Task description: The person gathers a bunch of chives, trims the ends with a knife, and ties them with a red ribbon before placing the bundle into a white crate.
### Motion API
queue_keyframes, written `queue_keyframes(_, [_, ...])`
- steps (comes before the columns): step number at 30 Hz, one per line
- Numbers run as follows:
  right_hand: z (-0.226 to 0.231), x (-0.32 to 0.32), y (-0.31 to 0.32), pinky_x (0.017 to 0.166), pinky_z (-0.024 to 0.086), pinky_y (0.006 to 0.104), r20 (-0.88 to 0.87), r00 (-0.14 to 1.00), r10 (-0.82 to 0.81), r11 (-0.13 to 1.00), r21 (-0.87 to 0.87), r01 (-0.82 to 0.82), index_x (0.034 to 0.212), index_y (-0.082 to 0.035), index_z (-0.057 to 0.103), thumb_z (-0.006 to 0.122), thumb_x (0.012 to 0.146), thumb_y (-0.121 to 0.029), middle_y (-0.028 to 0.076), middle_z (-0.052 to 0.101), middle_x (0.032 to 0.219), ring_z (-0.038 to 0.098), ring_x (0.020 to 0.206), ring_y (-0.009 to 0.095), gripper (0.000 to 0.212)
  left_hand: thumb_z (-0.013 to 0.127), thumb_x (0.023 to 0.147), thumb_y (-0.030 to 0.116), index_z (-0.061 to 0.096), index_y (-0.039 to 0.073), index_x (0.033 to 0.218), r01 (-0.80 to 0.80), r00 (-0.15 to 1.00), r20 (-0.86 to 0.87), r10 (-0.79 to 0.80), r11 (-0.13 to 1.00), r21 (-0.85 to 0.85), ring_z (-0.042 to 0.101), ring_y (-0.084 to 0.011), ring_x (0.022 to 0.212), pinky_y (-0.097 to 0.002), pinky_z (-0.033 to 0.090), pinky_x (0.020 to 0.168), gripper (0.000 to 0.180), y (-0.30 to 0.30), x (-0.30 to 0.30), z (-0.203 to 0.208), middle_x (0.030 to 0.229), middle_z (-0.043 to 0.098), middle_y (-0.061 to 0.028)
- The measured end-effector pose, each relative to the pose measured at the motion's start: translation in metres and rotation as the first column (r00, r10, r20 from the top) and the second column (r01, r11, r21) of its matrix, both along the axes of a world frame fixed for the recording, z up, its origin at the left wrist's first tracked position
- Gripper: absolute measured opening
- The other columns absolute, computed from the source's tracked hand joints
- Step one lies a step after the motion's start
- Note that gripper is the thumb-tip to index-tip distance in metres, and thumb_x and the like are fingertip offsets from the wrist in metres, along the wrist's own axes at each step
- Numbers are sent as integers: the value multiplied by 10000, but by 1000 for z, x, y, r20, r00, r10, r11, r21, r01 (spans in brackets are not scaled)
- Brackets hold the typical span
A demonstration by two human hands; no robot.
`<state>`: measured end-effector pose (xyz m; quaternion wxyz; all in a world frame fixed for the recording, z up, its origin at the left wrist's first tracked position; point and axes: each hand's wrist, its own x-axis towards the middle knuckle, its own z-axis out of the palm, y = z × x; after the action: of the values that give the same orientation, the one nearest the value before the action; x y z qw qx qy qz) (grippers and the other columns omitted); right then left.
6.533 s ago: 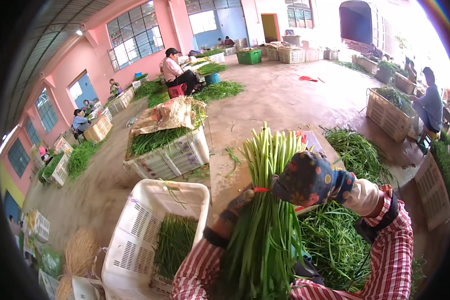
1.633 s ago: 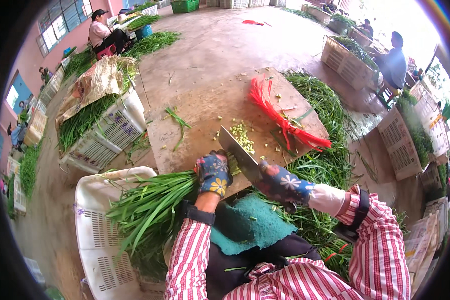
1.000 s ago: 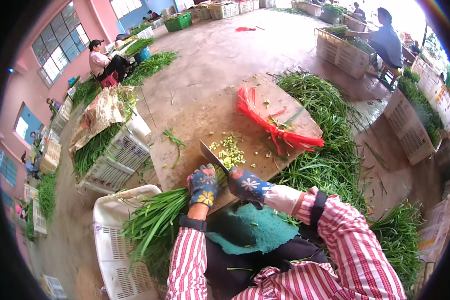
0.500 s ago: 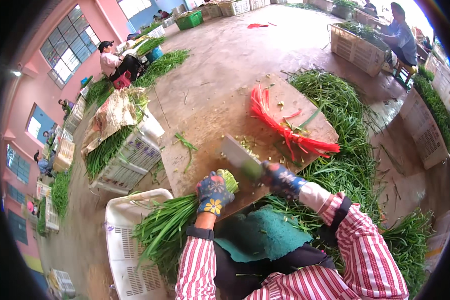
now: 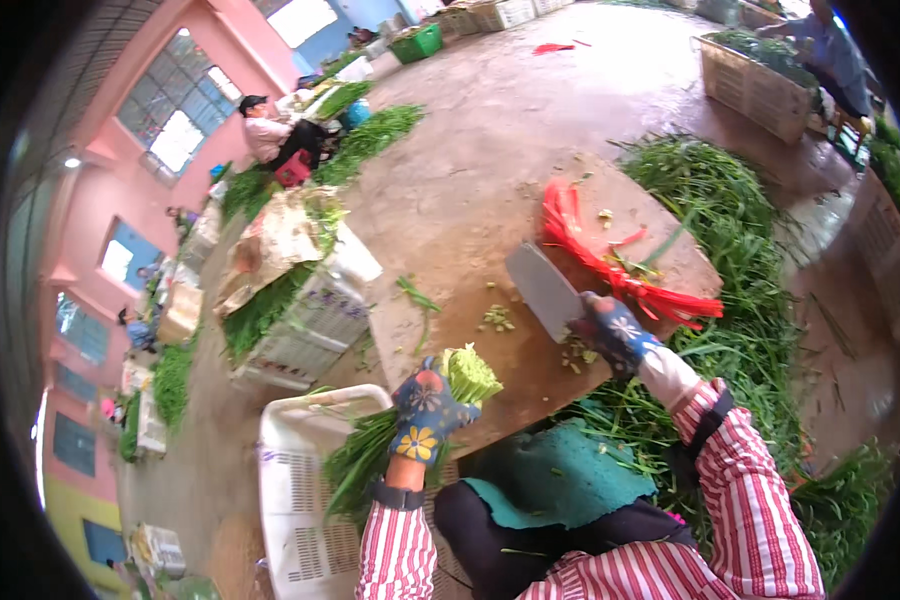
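Note:
My left hand (image 5: 427,412), in a blue flowered glove, is closed round a bunch of long green leafy stalks (image 5: 472,373). Its pale, evenly cut ends point up and right at the board's near edge, while the leaves hang over a white crate. In the same kind of glove, my right hand (image 5: 618,332) grips a cleaver (image 5: 544,288). The broad blade leans over the wooden board (image 5: 460,285), apart from the bunch; the handle is hidden in my fist. Small pale cut bits (image 5: 496,318) lie beside the blade.
Red plastic strips (image 5: 590,262) lie across the board's far right. A slatted white crate (image 5: 310,490) stands at my left, and loose greens (image 5: 720,230) heap along the right. A teal cloth (image 5: 560,475) covers my lap. Another filled crate (image 5: 310,310) stands left; people sit farther off.
The cleaver has moved away from the bunch, its blade now resting farther up the board. My left hand has tilted the bunch upward and drawn its leaves in. The whole view has shifted.

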<state>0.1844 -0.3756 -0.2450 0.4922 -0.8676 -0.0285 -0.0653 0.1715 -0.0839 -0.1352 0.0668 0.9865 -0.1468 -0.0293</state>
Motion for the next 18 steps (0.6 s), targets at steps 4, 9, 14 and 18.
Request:
queue_keyframes(4, [33,-19,1,607,438,438,309,951,14,859,-490,147,986,-41,505,613,726,-206,156,552,806,546,732,352,327,692,639,364,490,98,1133,-173,977,-214,-20,513,-841,600,-280,844,-395,498,691,596,47,-25,32,981,603,-111])
queue_keyframes(9, [78,-61,55,899,397,409,407,817,409,910,-119,-396,1238,11,391,691,677,-428,216,492,1162,492,1060,352,773,818,563,197,323,7,1279,208,978,170,-123,460,-863,478,-211,1101,-363,400,939,891,59,-84,116,1222,464,-111])
queue_keyframes(14, [157,-118,128,1043,199,404,502,594,629,750,-189,-634,1337,29,208,715,613,-518,244,290,1334,275,1246,376,1040,825,550,247,315,7,1284,384,923,354,-152,277,-881,475,-187,1096,-335,397,934,925,77,-130,138,1231,466,-96])
queue_keyframes(18, [177,-151,125,1049,186,387,559,545,625,616,75,-784,1364,24,104,768,598,-434,216,248,1373,254,1272,316,1112,672,719,321,153,76,1377,33,960,134,-246,-376,-926,298,-268,1250,-410,294,1023,873,59,-135,128,1375,277,-144])
